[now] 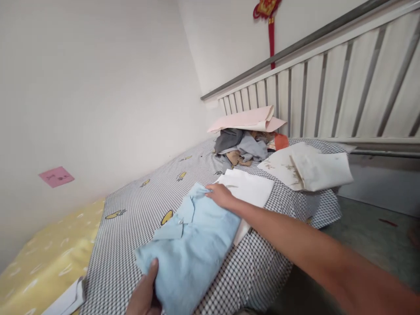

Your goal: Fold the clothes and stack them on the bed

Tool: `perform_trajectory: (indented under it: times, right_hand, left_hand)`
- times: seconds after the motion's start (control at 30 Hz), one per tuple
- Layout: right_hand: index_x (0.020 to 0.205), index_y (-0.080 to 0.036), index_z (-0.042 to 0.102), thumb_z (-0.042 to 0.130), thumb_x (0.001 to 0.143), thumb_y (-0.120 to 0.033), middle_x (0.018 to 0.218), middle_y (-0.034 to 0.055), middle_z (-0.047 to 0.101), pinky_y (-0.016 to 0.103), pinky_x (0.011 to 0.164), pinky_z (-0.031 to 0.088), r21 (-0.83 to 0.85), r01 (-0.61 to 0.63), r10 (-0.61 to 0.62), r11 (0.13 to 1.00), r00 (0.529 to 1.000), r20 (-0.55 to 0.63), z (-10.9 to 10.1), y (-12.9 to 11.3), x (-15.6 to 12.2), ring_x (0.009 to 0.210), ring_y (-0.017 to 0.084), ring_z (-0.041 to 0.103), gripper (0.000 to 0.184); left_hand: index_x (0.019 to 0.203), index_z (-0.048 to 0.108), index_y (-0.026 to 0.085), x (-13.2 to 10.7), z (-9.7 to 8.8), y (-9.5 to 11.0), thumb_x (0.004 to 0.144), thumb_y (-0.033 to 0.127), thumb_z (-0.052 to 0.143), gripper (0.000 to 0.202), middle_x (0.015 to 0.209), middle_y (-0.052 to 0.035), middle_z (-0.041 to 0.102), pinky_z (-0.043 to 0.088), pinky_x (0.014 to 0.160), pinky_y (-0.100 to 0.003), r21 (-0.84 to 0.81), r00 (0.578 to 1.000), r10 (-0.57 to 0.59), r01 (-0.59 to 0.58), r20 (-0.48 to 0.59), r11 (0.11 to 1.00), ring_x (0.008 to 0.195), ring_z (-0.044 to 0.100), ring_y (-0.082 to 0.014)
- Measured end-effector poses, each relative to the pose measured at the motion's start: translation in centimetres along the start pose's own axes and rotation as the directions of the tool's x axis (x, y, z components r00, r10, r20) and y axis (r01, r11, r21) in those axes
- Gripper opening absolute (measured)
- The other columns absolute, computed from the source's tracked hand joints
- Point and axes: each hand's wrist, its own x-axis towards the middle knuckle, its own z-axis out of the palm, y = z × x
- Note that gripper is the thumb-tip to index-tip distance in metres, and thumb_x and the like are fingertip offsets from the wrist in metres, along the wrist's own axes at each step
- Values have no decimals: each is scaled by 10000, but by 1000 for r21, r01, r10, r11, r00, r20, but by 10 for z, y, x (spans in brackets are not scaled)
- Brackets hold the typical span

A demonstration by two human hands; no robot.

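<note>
A folded light blue shirt lies on a bed covered with a black-and-white checked sheet. My left hand grips the shirt's near edge, thumb on top and fingers tucked under the cloth. My right hand reaches across and pinches the shirt's far corner, where it meets a folded white cloth lying under and beside it.
A heap of grey and tan clothes lies at the bed's far end under pink paper sheets. White floral fabric hangs at the bed's right corner. A railing stands behind, a wall on the left, and yellow bedding near left.
</note>
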Motion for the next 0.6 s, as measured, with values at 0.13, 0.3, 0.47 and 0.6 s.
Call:
perform_trajectory:
  times: [0.13,0.3,0.47,0.6]
  right_hand:
    - [1217,-237,731,593,968,-283,1248,63,735,276,906,454,-138,-48,26,989,988,-155,-71,32,34,1144,228,640,288]
    - [1372,-270,634,646,935,-281,1349,119,670,490,1056,385,-298,-227,143,927,949,-279,-124,84,57,1225,319,588,438]
    - [1542,-309,424,596,955,-294,1581,115,464,633,1152,211,-353,-307,135,884,889,-437,-104,140,37,1384,336,441,612]
    - [1435,-263,557,477,965,-195,1512,102,547,583,1157,238,-304,-279,97,911,860,-501,-64,161,-2,1325,303,500,482]
  left_hand:
    - [1271,616,137,-3,106,11,920,155,627,351,1253,-117,724,614,866,-260,-64,994,84,-79,74,995,1056,722,-199]
    - [1293,567,172,12,187,3,979,292,581,336,1190,-141,706,610,728,-297,163,960,-89,46,264,985,766,705,-146]
    - [1360,516,169,32,157,-47,953,414,579,479,1204,-175,696,590,858,-419,453,964,65,-180,257,873,899,729,-231]
    - [1090,706,206,54,55,-82,934,422,455,367,1241,-151,709,466,1079,-538,717,729,522,-637,443,282,1171,642,-330]
